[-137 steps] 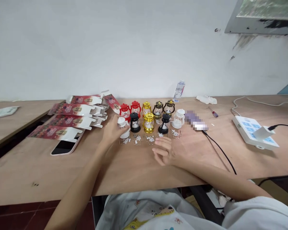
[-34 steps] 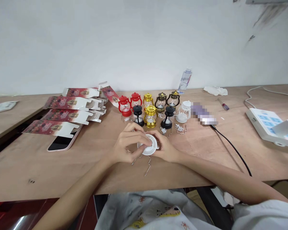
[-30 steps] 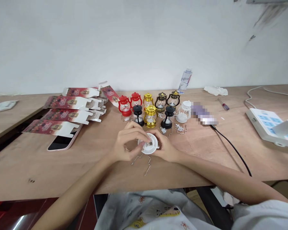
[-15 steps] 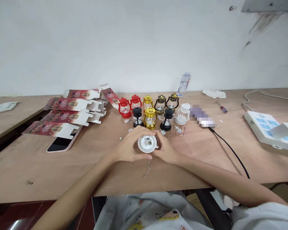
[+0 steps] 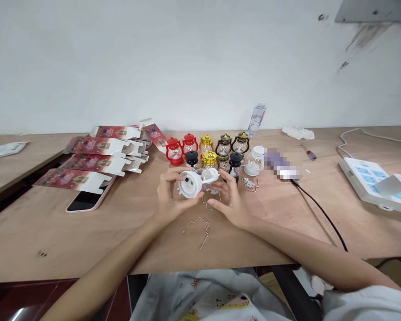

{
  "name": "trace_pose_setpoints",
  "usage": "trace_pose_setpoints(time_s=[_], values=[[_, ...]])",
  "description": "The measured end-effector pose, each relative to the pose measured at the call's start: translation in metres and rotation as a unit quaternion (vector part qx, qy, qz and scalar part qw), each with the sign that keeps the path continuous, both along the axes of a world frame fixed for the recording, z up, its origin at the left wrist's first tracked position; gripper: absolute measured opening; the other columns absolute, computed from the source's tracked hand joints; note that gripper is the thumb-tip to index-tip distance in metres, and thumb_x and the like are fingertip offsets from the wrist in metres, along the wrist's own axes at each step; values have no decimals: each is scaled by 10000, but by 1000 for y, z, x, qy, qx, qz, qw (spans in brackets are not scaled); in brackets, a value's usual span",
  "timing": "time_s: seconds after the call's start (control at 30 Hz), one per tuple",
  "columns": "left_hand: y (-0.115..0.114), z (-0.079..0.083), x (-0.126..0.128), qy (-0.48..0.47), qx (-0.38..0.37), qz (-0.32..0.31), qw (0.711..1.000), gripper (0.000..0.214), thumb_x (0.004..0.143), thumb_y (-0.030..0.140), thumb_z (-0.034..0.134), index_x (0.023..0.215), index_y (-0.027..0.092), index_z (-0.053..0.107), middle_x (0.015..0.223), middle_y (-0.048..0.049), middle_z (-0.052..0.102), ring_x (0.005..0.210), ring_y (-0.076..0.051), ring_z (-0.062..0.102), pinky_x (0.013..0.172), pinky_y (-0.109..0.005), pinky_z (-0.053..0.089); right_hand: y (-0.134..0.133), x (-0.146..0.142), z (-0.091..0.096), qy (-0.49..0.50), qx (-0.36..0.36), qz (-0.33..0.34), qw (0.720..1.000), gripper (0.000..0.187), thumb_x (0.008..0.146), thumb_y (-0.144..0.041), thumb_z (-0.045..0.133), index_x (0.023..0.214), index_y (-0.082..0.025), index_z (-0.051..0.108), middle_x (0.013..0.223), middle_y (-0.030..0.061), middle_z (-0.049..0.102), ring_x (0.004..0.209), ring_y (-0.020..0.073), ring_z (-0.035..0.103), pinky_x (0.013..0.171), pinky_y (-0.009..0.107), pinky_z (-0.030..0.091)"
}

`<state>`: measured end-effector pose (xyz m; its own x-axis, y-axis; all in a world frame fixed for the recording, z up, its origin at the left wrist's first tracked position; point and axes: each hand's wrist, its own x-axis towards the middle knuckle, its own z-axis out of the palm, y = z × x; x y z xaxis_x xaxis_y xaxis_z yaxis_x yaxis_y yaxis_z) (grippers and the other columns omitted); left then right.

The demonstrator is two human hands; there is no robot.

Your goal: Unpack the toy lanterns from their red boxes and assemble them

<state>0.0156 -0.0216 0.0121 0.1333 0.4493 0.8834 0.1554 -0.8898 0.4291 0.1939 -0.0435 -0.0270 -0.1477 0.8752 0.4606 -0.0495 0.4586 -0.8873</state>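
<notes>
A small white lantern (image 5: pixel 191 184) with a clear body is tilted on its side above the table, its round base turned toward me. My left hand (image 5: pixel 171 196) grips it by the base, thumb below and fingers above. My right hand (image 5: pixel 232 203) is beside the lantern's top end with thumb and fingers spread; whether a fingertip touches it I cannot tell. A bent metal wire handle (image 5: pixel 207 227) lies on the table just below the hands. Another wire piece (image 5: pixel 209 208) with small white parts lies under the lantern, partly hidden.
Behind my hands stand several small lanterns: red (image 5: pixel 174 151), gold (image 5: pixel 210 159), black (image 5: pixel 235 162), bronze (image 5: pixel 224 146) and white (image 5: pixel 254 161). Flat printed boxes (image 5: pixel 87 162) overlap a phone (image 5: pixel 85 201) at left. A water bottle (image 5: pixel 256 118), screwdriver (image 5: pixel 310 153) and power strip (image 5: pixel 364 178) are at right.
The white lantern has turned from end-on to lying sideways, base to the left. My right hand has loosened from around it and its fingers have spread. The wire handle below is more visible.
</notes>
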Motion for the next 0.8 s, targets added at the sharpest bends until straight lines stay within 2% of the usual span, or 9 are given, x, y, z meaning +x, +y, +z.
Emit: trace_pose_setpoints(time_s=[0.1,0.23,0.43,0.63,0.8], values=[[-2,-5,2,41,-2,30,999,437,618,151,787,894,209,453,1081,-79,598,986,-217,618,831,-401,510,3,-3,-2,69,-80,26,994,741,722,-423,700,1312,-354,258,1400,75,329,1045,172,573,971,437,480],[-7,-9,6,92,38,65,993,341,663,210,762,878,216,497,1098,-74,590,997,-205,605,818,-365,505,3,-6,1,154,-166,15,974,698,696,-456,709,1256,-329,313,1314,60,472,1062,178,589,983,435,479],[-9,-10,5,122,81,103,984,319,678,223,752,933,221,559,1109,-79,591,970,-195,604,800,-329,509,0,-6,8,209,-256,134,934,441,705,-487,691,1009,-264,465,1057,24,654,904,179,661,864,396,552],[-6,-13,3,135,104,101,980,339,679,242,753,959,222,563,1130,-93,592,964,-198,608,787,-327,518,2,1,11,258,-297,193,899,261,772,-401,611,945,-237,505,1001,26,666,901,165,657,915,373,517],[-5,-11,4,150,134,73,977,349,684,218,747,985,214,570,1169,-121,583,995,-211,609,752,-315,532,5,6,18,215,-272,190,919,394,846,-533,439,1078,-222,508,1183,88,613,989,215,641,912,425,512]])
